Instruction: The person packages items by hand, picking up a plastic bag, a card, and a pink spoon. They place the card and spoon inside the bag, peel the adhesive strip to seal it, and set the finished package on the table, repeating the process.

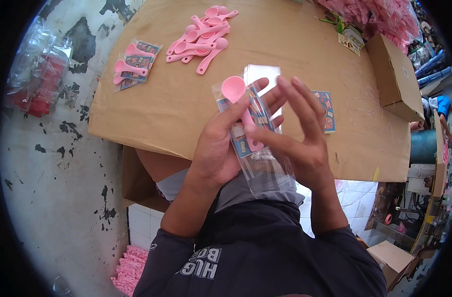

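Note:
In front of my body, my left hand grips a clear plastic bag that holds a blue printed card. A pink measuring spoon lies lengthwise over the card, bowl toward the far side, with my left thumb pressed on its neck. My right hand is open, its fingers spread above the bag and its thumb tip right at the spoon's handle. Behind the hands, a stack of clear bags lies on the table, partly hidden. Beside my right fingers sits a stack of printed cards.
Loose pink spoons are heaped on the cardboard-covered table. Left of them lie bagged spoons with cards. An open cardboard box stands at the right edge, near pink bagged goods. A peeling wall borders the left.

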Action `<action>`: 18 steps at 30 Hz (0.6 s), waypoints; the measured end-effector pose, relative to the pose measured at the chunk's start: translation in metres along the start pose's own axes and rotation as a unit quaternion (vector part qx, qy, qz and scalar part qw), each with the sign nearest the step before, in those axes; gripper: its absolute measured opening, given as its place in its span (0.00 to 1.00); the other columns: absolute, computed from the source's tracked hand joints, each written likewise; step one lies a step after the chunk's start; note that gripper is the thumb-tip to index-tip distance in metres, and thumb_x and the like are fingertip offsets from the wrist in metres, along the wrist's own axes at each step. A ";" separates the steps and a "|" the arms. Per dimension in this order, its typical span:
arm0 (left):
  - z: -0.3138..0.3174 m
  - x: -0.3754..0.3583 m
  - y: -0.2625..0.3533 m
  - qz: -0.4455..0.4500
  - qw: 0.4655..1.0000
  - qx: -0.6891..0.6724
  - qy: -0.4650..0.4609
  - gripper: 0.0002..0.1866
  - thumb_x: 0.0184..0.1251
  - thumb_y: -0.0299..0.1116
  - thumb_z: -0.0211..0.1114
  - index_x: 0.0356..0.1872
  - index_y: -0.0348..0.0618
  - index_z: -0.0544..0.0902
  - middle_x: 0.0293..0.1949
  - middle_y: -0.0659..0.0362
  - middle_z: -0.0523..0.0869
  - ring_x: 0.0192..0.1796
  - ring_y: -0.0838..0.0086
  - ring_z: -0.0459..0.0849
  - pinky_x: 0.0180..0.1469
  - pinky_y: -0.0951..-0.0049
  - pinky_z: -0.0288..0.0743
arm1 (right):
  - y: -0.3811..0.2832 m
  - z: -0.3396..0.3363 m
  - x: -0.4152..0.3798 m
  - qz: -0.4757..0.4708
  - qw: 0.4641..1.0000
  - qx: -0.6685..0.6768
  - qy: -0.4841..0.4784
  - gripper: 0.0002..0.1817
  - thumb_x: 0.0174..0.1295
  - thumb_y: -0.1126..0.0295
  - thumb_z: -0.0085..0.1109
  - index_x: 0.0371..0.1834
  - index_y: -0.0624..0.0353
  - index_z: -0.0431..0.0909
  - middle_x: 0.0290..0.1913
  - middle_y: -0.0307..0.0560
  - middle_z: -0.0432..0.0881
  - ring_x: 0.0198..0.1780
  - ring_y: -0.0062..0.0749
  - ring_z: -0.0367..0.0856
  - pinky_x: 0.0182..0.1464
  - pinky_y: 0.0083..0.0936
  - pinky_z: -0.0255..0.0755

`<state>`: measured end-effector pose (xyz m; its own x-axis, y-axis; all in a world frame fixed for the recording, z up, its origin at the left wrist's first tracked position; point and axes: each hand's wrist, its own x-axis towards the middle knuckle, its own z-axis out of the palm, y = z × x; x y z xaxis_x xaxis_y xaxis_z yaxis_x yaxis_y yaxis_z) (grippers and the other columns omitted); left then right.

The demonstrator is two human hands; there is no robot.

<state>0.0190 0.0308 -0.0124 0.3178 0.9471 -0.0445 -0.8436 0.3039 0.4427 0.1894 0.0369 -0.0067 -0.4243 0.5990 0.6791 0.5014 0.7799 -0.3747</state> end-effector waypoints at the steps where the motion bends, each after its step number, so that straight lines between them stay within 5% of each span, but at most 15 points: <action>1: 0.000 -0.001 0.001 -0.002 1.000 0.000 -0.001 0.29 0.86 0.42 0.48 0.78 0.36 0.58 0.74 0.44 0.71 0.77 0.57 0.70 0.76 0.60 0.69 | -0.002 -0.001 0.003 0.001 1.000 -0.002 0.001 0.21 0.52 0.71 0.72 0.51 0.37 0.92 0.74 0.49 0.74 0.75 0.53 0.68 0.73 0.45 0.66; 5: -0.007 -0.004 0.008 -0.025 0.999 0.013 0.024 0.32 0.86 0.44 0.49 0.79 0.34 0.57 0.76 0.43 0.69 0.76 0.58 0.71 0.74 0.60 0.71 | 0.009 -0.005 0.009 -0.019 0.991 0.130 0.019 0.12 0.52 0.71 0.75 0.41 0.50 0.92 0.68 0.57 0.80 0.71 0.54 0.76 0.72 0.46 0.68; 8: -0.009 -0.003 0.013 0.089 0.989 0.111 0.033 0.33 0.83 0.45 0.55 0.78 0.34 0.61 0.75 0.42 0.69 0.71 0.62 0.78 0.69 0.62 0.76 | 0.010 -0.006 -0.004 0.156 0.914 0.372 0.044 0.19 0.62 0.79 0.70 0.58 0.68 0.82 0.54 0.53 0.86 0.48 0.35 0.86 0.51 0.27 0.76; 11: -0.007 -0.009 0.019 0.039 0.966 0.248 -0.056 0.31 0.81 0.40 0.59 0.76 0.33 0.65 0.71 0.44 0.76 0.66 0.67 0.81 0.62 0.67 0.82 | -0.001 -0.004 0.006 0.264 0.886 0.378 0.047 0.28 0.65 0.77 0.69 0.69 0.66 0.73 0.50 0.50 0.87 0.47 0.24 0.85 0.47 0.21 0.75; 12: -0.007 -0.004 0.012 0.089 0.942 0.320 -0.055 0.27 0.79 0.35 0.63 0.72 0.34 0.71 0.63 0.47 0.84 0.57 0.73 0.87 0.49 0.73 0.88 | 0.005 -0.004 0.004 0.255 0.892 0.372 -0.007 0.36 0.65 0.78 0.69 0.76 0.65 0.64 0.49 0.48 0.87 0.44 0.19 0.83 0.44 0.18 0.74; 15: 0.003 -0.009 0.012 0.030 0.928 0.370 0.032 0.23 0.78 0.33 0.64 0.69 0.36 0.75 0.57 0.49 0.88 0.48 0.76 0.90 0.37 0.77 0.88 | 0.001 0.003 0.000 0.294 0.869 0.399 -0.002 0.37 0.65 0.78 0.69 0.77 0.64 0.62 0.48 0.47 0.87 0.41 0.16 0.82 0.42 0.16 0.73; 16: 0.000 -0.008 0.008 0.049 0.928 0.367 0.043 0.20 0.79 0.33 0.64 0.67 0.37 0.77 0.52 0.49 0.91 0.41 0.77 0.91 0.35 0.79 0.86 | 0.003 0.003 -0.004 0.315 0.854 0.414 -0.013 0.37 0.65 0.78 0.69 0.76 0.64 0.63 0.46 0.47 0.86 0.38 0.16 0.82 0.41 0.15 0.74; 18: -0.002 -0.008 0.006 0.059 0.922 0.379 0.054 0.22 0.78 0.31 0.63 0.68 0.35 0.75 0.50 0.46 0.91 0.43 0.74 0.91 0.40 0.78 0.86 | 0.003 0.005 -0.006 0.326 0.867 0.376 0.034 0.36 0.65 0.78 0.70 0.75 0.64 0.63 0.45 0.46 0.86 0.38 0.16 0.82 0.42 0.16 0.75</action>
<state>0.0100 0.0255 -0.0112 0.1631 0.9862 -0.0269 -0.3124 0.0775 0.9468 0.1896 0.0367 -0.0149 -0.1776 0.9648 0.1942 -0.0254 0.1927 -0.9809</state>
